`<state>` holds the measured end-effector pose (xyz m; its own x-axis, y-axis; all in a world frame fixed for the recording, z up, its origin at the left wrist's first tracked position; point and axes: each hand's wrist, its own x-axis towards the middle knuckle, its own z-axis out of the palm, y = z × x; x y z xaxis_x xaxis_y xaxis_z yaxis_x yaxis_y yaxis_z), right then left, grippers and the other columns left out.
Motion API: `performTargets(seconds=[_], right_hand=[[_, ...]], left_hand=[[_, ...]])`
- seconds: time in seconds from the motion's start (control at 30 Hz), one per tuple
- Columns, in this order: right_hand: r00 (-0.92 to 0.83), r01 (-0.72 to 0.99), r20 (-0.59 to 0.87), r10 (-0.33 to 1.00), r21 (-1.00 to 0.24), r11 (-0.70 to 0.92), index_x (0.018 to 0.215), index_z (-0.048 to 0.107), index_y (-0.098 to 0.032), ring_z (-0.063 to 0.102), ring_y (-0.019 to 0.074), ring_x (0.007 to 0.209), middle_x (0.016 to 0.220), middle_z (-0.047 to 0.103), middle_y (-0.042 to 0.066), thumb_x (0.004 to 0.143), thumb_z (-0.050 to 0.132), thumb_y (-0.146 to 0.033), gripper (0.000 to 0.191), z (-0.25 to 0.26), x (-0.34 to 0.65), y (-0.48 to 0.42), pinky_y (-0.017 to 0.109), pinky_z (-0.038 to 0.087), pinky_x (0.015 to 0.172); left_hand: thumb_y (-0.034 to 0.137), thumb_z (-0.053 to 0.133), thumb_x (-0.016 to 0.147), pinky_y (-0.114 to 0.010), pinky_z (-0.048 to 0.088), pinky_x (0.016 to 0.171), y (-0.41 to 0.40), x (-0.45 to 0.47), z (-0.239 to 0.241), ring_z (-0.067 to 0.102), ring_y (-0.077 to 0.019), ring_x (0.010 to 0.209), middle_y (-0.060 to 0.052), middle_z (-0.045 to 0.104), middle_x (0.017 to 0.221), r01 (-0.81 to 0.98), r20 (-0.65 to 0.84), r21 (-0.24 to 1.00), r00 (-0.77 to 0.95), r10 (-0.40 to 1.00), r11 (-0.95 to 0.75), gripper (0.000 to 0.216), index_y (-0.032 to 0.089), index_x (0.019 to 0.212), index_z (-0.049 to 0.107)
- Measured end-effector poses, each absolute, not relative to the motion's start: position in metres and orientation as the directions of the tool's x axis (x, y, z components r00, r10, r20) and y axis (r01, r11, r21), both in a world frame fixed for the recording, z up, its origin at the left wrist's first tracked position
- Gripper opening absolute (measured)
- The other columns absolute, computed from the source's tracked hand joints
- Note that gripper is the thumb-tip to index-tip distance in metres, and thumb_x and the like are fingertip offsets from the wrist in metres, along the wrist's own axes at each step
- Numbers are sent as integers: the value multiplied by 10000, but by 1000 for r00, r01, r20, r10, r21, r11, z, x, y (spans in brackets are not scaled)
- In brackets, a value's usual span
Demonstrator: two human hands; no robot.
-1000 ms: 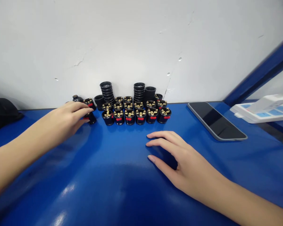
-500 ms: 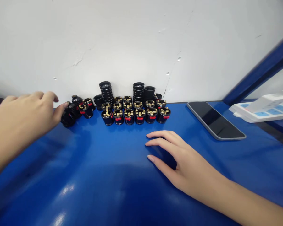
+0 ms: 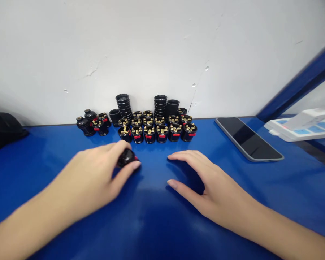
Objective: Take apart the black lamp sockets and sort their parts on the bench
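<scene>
My left hand [image 3: 101,171] is closed round a black lamp holder [image 3: 128,156] low over the blue table, left of centre. A bit of red shows at the lamp holder's right side; the fingers hide much of the rest. Facing it, my right hand [image 3: 199,177] is empty, with thumb and fingers apart. Behind the hands stand rows of black socket bodies [image 3: 149,134] with brass contacts on top and red switch pieces at the side. To their left are two domed lamp holders [image 3: 84,126] next to two more socket bodies [image 3: 100,127].
Stacks of black threaded rings [image 3: 160,106] and plain black sleeves [image 3: 172,105] stand by the white wall [image 3: 141,47]. A phone [image 3: 247,139] lies at the right, near a white power strip [image 3: 300,128]. A dark object [image 3: 5,128] sits at the far left.
My left hand has moved right and towards me from the cluster at the left, bringing a lamp holder to the middle. My right hand has stayed nearly still.
</scene>
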<state>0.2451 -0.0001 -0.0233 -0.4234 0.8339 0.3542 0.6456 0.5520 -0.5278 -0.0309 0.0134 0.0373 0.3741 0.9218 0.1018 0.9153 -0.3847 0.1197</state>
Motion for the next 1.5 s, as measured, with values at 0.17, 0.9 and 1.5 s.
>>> performTargets(seconds=[0.17, 0.9, 1.5], right_hand=[[-401, 537, 263, 878, -709, 458, 1280, 627, -289, 729, 224, 1137, 1234, 755, 38, 1067, 578, -406, 248, -13, 244, 1, 395, 602, 988], [-498, 433, 426, 755, -632, 642, 1272, 536, -279, 692, 247, 1128, 1222, 670, 68, 934, 783, -303, 419, -9, 252, 9, 393, 612, 963], [-479, 546, 221, 849, -683, 485, 1359, 429, -290, 620, 283, 1238, 1306, 639, 92, 955, 704, -435, 510, -6, 257, 13, 431, 544, 1030]], left_hand=[[331, 578, 1048, -280, 514, 713, 1, 2, 13, 676, -170, 841, 27, 705, 1032, 622, 136, 651, 468, 873, -434, 205, 330, 1249, 533], [244, 474, 1104, -286, 494, 859, -1, 11, -4, 625, -154, 950, -6, 651, 1154, 444, 190, 748, 568, 801, -493, 224, 277, 1325, 476], [235, 500, 1081, -430, 520, 928, 7, 4, -13, 620, -248, 1093, -80, 621, 1257, 542, 223, 605, 587, 779, -582, 296, 274, 1367, 434]])
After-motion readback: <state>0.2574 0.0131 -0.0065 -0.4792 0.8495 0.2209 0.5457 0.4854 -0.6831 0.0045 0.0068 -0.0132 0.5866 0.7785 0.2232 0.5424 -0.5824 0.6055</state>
